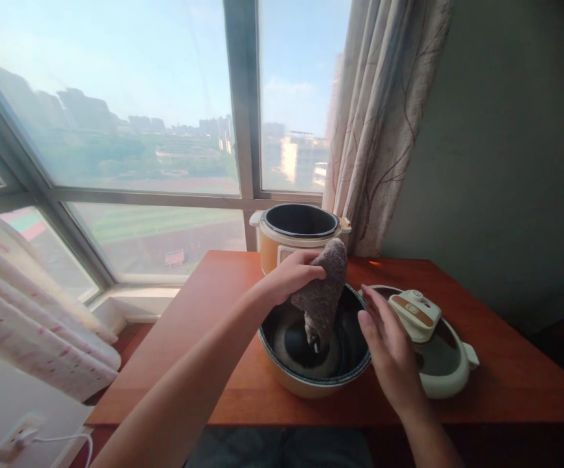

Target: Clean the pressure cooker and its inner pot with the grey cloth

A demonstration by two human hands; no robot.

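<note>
My left hand (297, 276) grips a grey-brown fuzzy cloth (324, 286) above a round inner pot (306, 383). The cloth's lower end hangs into the pot, with a small whitish bit at its tip. The pot has a dark inside, a speckled rim and a tan outside. At the pot's right rim is my right hand (389, 348), fingers stretched out and holding nothing. Whether it touches the rim, I cannot tell. Behind the cloth stands an electric cooker body (269, 250), open at the top and dark inside, with pale handles.
The cooker's lid (445, 364), with a glass pane and a cream knob block, lies on the wooden table (496, 325) to the right. A window (140, 130) and a curtain (379, 117) rise behind. A plugged-in white cable (62, 439) is at lower left.
</note>
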